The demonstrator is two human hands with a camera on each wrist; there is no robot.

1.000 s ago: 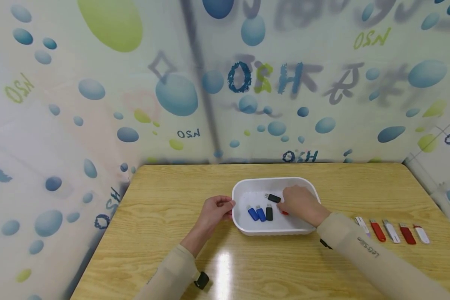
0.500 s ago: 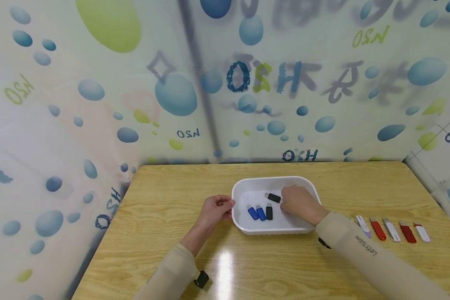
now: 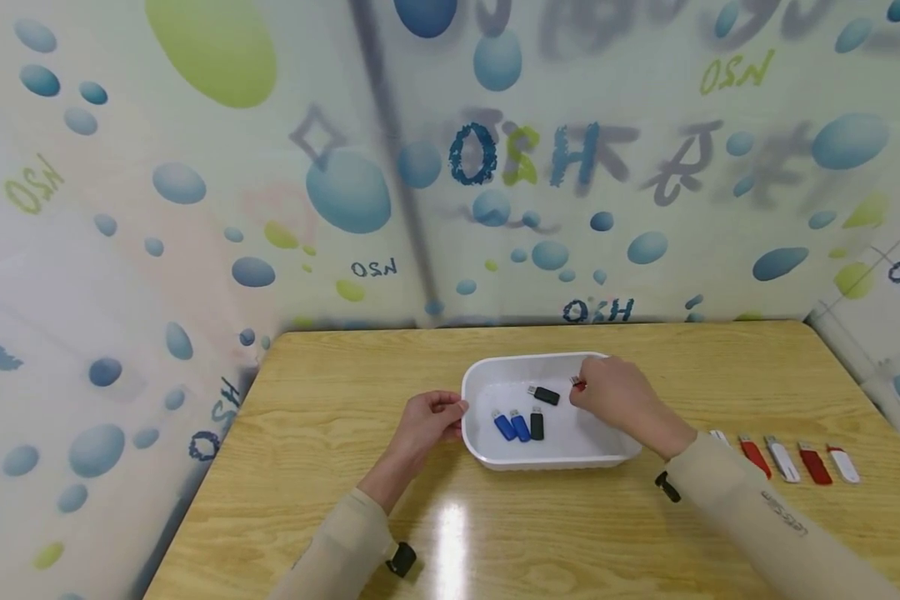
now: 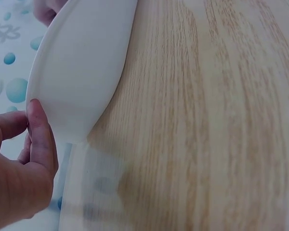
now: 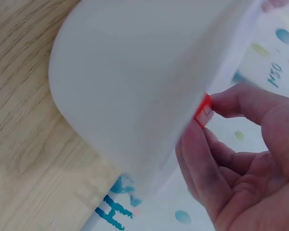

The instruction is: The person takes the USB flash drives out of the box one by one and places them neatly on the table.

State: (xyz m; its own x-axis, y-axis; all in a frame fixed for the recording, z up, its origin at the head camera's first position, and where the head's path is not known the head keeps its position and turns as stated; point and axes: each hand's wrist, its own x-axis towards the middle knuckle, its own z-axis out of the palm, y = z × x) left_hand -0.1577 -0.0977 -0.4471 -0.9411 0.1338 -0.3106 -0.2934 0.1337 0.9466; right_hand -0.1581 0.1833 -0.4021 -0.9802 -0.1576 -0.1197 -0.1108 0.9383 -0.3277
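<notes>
Right fingers: the right hand [image 3: 618, 393] has thumb and fingertips closed in a pinch on a red USB stick [image 5: 204, 110].
Left fingers: the left hand [image 3: 427, 422] pinches the rim of the white plastic tray [image 3: 549, 463] at its nine o'clock.
Red USB stick: between one and two o'clock of the tray's middle, seen from the head; whether it touches the rim I can't tell.
Handling: a light pinch on the body, leaving the plug free, looks best to me; high knuckles should spare the rim.
Steadying: a gentle left hold ought to stop the tray sliding; a hard pull could tip it.
Inside the tray: two blue USB sticks [image 3: 521, 427], then an upright black USB stick [image 3: 537, 426]; a slanted black USB stick [image 3: 547, 396], nearest the right hand, seems easiest to nudge.
Wooden table [image 3: 345, 375]: more USB sticks [image 3: 783, 461] lie lined up toward three o'clock, partly behind the right sleeve [image 3: 750, 504].
</notes>
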